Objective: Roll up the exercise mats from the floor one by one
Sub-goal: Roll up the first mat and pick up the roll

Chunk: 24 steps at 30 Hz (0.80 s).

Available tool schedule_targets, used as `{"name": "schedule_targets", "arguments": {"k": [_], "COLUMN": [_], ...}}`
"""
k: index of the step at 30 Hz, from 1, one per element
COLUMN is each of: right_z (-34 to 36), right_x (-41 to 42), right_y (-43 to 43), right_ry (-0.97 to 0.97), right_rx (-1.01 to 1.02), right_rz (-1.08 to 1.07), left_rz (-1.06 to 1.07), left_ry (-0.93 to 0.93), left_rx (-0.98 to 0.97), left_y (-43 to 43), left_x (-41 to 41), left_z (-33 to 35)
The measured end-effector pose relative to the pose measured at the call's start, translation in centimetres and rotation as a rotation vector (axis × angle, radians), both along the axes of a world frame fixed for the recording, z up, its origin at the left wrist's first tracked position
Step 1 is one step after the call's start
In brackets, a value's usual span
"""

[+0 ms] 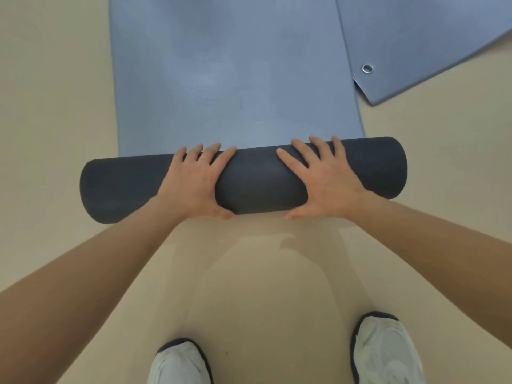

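Blue mat [235, 79]: flat on beige floor [41, 106], near end wound into a roll.
Roll [260, 181]: dark grey outside, lying crosswise between flat part and shoes.
Left hand [194, 184]: palm down on roll, 4 fingers straight and spread apart, thumb on near side.
Right hand [327, 178]: same pose, pressing roll, fingers spread apart.
2nd mat [415, 37]: flat at upper right, touching 1st along one edge.
Eyelet [367, 68]: metal, near corner of 2nd mat.
Shoes [388, 353]: 2, white, well apart from roll.
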State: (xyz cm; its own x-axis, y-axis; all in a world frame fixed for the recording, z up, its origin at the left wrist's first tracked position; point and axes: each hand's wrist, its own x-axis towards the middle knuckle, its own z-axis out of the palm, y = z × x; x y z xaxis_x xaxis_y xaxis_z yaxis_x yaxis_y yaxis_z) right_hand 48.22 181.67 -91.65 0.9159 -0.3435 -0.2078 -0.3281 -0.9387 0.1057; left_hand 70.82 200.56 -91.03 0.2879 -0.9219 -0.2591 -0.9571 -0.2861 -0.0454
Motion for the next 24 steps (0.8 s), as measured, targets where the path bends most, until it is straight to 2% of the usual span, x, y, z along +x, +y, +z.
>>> {"name": "schedule_targets", "arguments": {"k": [12, 24], "right_z": [1.3, 2.2], "right_x": [0.8, -7.4], "right_y": [-2.0, 6.9], "right_ry": [0.011, 0.254], "right_rx": [0.166, 0.406], "right_rz": [0.071, 0.129], "left_rz": [0.054, 0.139], "left_ry": [0.158, 0.403], "left_rx": [0.069, 0.275], "left_y": [-1.8, 9.1], "left_x": [0.2, -9.1], "left_z": [2.5, 2.8]}}
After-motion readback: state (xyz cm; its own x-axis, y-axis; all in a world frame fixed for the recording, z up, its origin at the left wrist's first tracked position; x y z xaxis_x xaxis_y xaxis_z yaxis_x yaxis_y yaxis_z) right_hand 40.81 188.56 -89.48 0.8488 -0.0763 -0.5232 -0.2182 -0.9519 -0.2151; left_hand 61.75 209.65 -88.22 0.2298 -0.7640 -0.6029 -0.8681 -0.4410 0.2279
